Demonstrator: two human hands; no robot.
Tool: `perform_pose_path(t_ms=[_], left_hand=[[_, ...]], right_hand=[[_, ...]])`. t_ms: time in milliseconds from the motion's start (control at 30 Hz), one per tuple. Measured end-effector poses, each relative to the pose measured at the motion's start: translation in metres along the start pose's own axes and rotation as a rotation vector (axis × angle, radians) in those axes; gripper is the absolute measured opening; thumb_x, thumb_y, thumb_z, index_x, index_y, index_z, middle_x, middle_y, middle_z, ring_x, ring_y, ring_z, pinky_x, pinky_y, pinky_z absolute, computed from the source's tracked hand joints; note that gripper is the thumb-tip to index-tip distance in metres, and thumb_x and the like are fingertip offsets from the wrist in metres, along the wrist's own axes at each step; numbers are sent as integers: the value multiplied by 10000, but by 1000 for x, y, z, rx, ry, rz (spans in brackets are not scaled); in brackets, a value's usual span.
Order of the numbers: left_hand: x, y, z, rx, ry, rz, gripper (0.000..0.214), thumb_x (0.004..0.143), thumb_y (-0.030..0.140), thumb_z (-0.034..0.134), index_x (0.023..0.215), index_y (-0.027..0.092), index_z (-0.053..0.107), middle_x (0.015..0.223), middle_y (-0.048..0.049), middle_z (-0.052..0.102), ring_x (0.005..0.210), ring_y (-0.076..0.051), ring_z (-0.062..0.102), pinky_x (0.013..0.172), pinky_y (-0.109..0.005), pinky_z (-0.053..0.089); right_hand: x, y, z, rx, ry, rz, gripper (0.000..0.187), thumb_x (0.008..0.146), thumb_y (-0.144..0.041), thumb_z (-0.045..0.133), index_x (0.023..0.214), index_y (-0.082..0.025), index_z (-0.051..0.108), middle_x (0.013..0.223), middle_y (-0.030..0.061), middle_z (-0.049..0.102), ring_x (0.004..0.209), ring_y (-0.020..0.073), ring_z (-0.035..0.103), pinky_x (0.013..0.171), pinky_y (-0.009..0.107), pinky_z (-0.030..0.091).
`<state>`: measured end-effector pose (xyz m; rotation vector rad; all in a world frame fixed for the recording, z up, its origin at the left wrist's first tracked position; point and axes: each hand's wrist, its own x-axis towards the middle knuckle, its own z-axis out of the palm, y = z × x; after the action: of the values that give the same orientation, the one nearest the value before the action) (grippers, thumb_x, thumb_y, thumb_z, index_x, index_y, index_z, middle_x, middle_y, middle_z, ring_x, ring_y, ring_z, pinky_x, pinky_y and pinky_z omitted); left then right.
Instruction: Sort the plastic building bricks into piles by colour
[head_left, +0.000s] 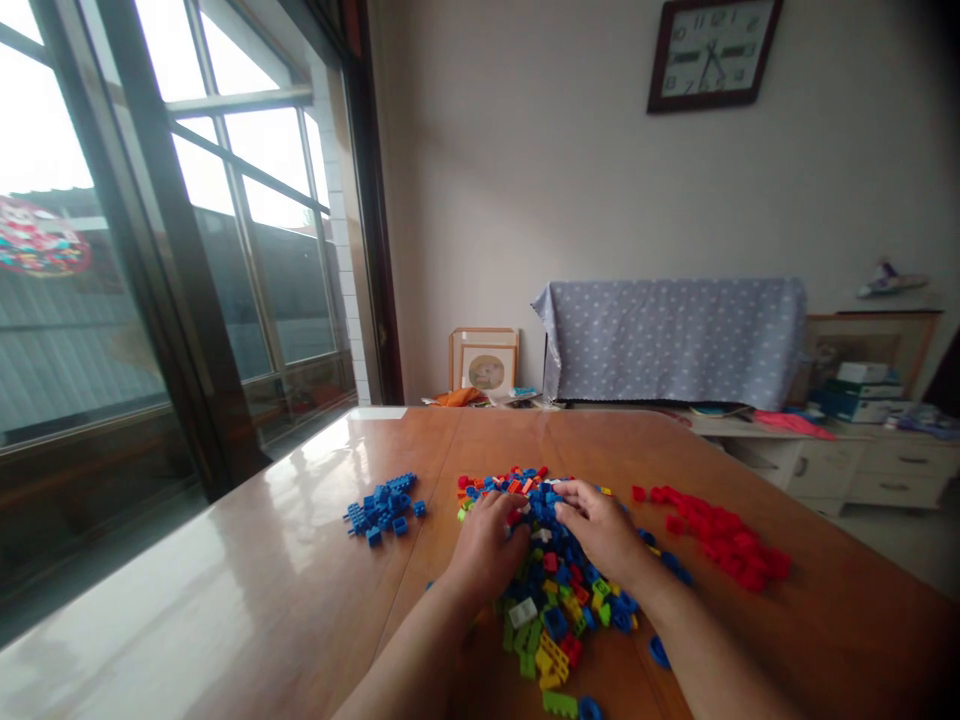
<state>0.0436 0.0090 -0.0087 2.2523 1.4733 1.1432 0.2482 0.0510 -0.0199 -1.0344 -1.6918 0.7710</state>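
A mixed pile of toy building bricks, in blue, red, yellow, green, orange and white, lies on the wooden table. Both hands reach into its far part. My left hand rests over the pile's left side, fingers bent and thumb apart, close to red and white bricks. From the right, my right hand touches blue bricks with its fingertips; thumb and forefinger are apart. No brick is clearly gripped in either hand, though the fingertips partly hide what lies under them.
A group of blue bricks lies to the left, and a band of red bricks to the right. A loose blue ring-shaped piece sits beside my right forearm. Beyond the table stand a cloth-covered object and a low cabinet.
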Motion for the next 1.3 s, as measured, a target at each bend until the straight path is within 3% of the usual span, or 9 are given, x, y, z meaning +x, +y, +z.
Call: perform_pose_path(t_ms=[200, 333, 500, 700, 867, 967, 1100, 1300], left_hand=[[-3, 14, -5, 5, -31, 43, 400, 835, 300, 623, 1235, 295, 613, 1199, -60, 631, 1141, -269, 531, 953, -381, 413], [-2, 15, -5, -18, 14, 53, 271, 862, 315, 610, 1124, 280, 665, 1116, -56, 667, 1075, -254, 559, 912, -359, 421], [0, 8, 0, -142, 100, 0, 159, 843, 307, 630, 969, 225, 677, 943, -53, 676, 907, -211, 592, 809, -315, 444], [9, -4, 2, -706, 336, -334, 207, 742, 334, 739, 828, 172, 642, 741, -10, 627, 658, -125, 554, 624, -232, 415], [16, -32, -20, -1185, 556, -640, 348, 726, 441, 774, 825, 147, 616, 691, -2, 603, 500, -60, 468, 470, -181, 327], [17, -51, -35, -1479, 722, -840, 304, 784, 424, 732, 833, 158, 593, 687, -2, 599, 492, -61, 497, 477, -178, 356], [14, -68, -48, -1549, 831, -926, 224, 902, 391, 566, 849, 174, 581, 719, -22, 614, 533, -87, 558, 523, -199, 414], [14, -78, -51, -1598, 910, -970, 267, 986, 331, 362, 933, 176, 573, 868, -67, 650, 633, -111, 610, 567, -217, 445]], right_hand=[[-9, -23, 7, 99, -130, 9, 303, 891, -399, 571, 1118, -200, 599, 1119, 91, 715, 1067, 240, 674, 912, 390, 556], [-15, -34, 14, 161, -206, 8, 313, 901, -399, 576, 1147, -206, 586, 1120, 86, 712, 1057, 232, 677, 910, 388, 559], [-14, -27, 15, 50, -108, -7, 342, 890, -445, 584, 1131, -202, 603, 1126, 98, 705, 1084, 241, 661, 921, 388, 545], [-10, -19, 6, -115, 69, -25, 365, 880, -497, 559, 1080, -209, 662, 1032, 77, 741, 985, 243, 685, 897, 371, 529], [-8, -21, -5, -174, 140, -4, 392, 879, -530, 522, 1040, -215, 691, 997, 65, 760, 939, 246, 694, 849, 344, 529], [-9, -22, -8, -202, 154, 5, 407, 880, -542, 511, 1028, -208, 692, 990, 71, 761, 930, 250, 696, 837, 341, 527], [-9, -24, -9, -246, 149, 7, 397, 883, -538, 500, 1017, -220, 695, 988, 59, 763, 944, 247, 695, 842, 328, 514], [-8, -23, -12, -281, 150, 39, 394, 864, -543, 501, 983, -230, 709, 964, 47, 771, 932, 248, 702, 817, 313, 521]])
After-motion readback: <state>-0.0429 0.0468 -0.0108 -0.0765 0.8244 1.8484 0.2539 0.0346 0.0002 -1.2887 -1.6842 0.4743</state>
